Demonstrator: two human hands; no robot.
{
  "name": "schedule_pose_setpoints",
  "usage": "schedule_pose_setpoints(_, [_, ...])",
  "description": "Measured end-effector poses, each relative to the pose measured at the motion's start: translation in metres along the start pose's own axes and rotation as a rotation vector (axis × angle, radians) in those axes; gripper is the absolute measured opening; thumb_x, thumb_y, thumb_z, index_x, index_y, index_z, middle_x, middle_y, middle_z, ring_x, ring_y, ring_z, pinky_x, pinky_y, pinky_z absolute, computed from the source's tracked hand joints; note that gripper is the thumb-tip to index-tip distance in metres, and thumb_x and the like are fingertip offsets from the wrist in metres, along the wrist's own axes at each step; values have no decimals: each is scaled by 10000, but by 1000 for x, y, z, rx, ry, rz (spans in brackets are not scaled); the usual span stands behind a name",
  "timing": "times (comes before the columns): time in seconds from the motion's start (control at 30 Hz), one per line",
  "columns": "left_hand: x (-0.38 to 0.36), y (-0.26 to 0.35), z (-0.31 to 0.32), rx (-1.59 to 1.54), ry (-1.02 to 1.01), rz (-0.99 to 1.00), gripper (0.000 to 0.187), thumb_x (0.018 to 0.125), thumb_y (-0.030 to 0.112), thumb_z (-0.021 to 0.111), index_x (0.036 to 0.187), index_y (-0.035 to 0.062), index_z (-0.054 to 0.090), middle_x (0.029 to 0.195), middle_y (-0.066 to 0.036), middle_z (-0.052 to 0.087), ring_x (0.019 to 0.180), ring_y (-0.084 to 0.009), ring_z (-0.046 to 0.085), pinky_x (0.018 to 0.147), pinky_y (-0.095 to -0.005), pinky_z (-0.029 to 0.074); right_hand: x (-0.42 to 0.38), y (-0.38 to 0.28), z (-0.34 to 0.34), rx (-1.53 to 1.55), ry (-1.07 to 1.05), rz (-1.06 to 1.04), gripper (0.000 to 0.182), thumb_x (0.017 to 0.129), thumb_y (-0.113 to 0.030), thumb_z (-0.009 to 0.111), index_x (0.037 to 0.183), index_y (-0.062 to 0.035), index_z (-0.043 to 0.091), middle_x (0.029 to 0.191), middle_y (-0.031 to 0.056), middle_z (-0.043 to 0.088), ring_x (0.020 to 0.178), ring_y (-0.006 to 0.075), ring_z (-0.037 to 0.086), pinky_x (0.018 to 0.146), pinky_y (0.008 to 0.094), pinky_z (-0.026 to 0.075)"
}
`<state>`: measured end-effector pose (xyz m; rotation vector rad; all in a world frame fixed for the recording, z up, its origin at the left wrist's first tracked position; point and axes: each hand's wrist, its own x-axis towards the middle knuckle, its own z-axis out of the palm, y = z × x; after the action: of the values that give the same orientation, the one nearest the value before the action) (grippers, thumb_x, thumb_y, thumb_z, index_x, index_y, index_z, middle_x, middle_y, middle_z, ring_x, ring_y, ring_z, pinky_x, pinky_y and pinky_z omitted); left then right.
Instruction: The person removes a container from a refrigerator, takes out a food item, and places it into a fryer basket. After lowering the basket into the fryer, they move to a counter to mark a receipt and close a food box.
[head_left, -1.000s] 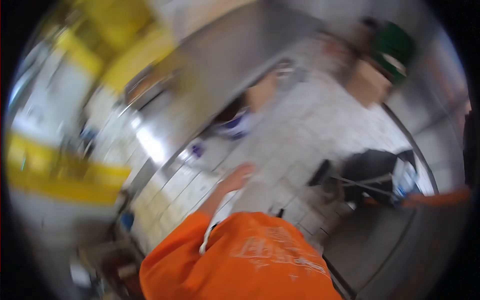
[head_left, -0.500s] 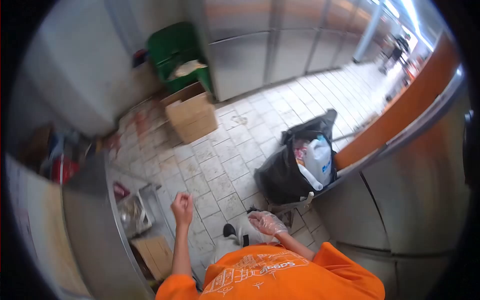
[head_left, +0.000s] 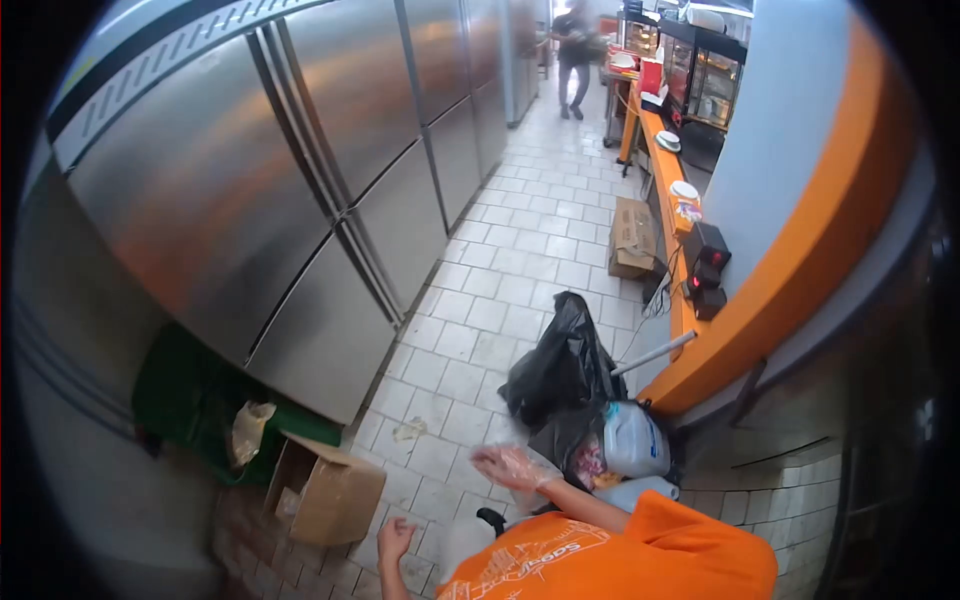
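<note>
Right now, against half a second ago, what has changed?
The view has swung right: the green bin and cardboard box now sit lower left in the picture, and the steel table is out of view. The left hand appears lower too. Nothing was visibly grasped or released. As before, the right hand is gloved, the black bag is on the floor, the cardboard box by the green bin.

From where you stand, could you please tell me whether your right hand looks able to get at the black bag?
Probably yes: the gloved right hand looks empty and appears close to the black bag, with nothing seen between them, though bending down may be needed.
</note>
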<state>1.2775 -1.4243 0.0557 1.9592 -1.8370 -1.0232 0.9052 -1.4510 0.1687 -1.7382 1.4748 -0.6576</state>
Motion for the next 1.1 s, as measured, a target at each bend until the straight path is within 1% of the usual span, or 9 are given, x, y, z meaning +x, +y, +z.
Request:
schedule_pose_setpoints(0.17, [110, -55, 2, -157, 0, -295, 354, 751, 233, 764, 1002, 8, 655, 847, -140, 706, 799, -223, 685, 746, -326, 527, 161, 56, -78, 47, 232, 47, 289, 904, -291, 561, 1048, -63, 664, 915, 150, 685, 840, 298, 659, 768, 378, 514])
schedule_pose_setpoints(0.33, [339, -8, -18, -73, 122, -64, 301, 785, 240, 693, 996, 27, 667, 849, -172, 690, 821, -285, 674, 753, -372, 521, 253, 221, -86, -348, 196, 540, 321, 851, -315, 508, 1016, -127, 708, 1051, 174, 668, 964, 320, 663, 836, 409, 530])
schedule_pose_setpoints(0.4, [453, 71, -18, -85, 77, 17, 288, 784, 221, 677, 1001, 31, 662, 858, -166, 691, 822, -296, 673, 754, -381, 520, 252, 238, -116, -353, -181, 772, 331, 833, -335, 526, 995, -116, 714, 1077, 177, 657, 1005, 321, 650, 869, 415, 524])
schedule_pose_setpoints(0.47, [554, 195, -44, -96, 40, 161, 281, 789, 198, 669, 1014, 31, 649, 876, -158, 695, 833, -299, 676, 755, -381, 520, 242, 238, -137, -342, -286, 906, 341, 838, -209, 520, 1067, -9, 675, 1171, 195, 630, 1058, 333, 632, 902, 426, 515])
schedule_pose_setpoints(0.6, [741, 412, -28, -113, -5, 490, 262, 821, 175, 655, 1031, 22, 622, 911, -148, 697, 889, -295, 676, 787, -383, 511, 229, 283, -163, -396, -498, 1050, 350, 839, -218, 533, 1128, -92, 685, 1244, 116, 619, 1135, 284, 611, 940, 424, 501])
schedule_pose_setpoints(0.7, [837, 557, -2, -74, -63, 667, 246, 839, 175, 653, 1031, 24, 618, 954, -147, 698, 944, -305, 667, 827, -383, 500, 252, 325, -174, -222, -421, 1261, 350, 875, -249, 513, 1149, -105, 675, 1260, 108, 607, 1155, 290, 594, 954, 426, 490])
schedule_pose_setpoints(0.9, [976, 695, 50, -148, -184, 651, 253, 835, 169, 667, 1039, 27, 618, 974, -140, 701, 960, -313, 663, 839, -376, 498, 391, 431, -245, 40, -104, 1437, 394, 892, -306, 497, 1197, -100, 640, 1300, 137, 571, 1191, 307, 562, 963, 427, 477])
schedule_pose_setpoints(1.03, [1075, 713, 57, -149, -128, 505, 276, 831, 150, 680, 1069, 32, 608, 1007, -143, 695, 994, -291, 662, 871, -365, 495, 543, 491, -432, -229, -164, 1018, 379, 860, -291, 480, 1093, -59, 669, 1211, 196, 607, 1136, 360, 580, 973, 422, 465])
schedule_pose_setpoints(1.1, [1135, 734, 62, -174, -99, 459, 286, 833, 141, 683, 1081, 27, 599, 1022, -149, 689, 1005, -286, 659, 886, -366, 492, 632, 520, -522, 48, 392, 1197, 344, 855, -347, 535, 1047, -103, 683, 1017, 180, 686, 1004, 362, 634, 901, 443, 491])
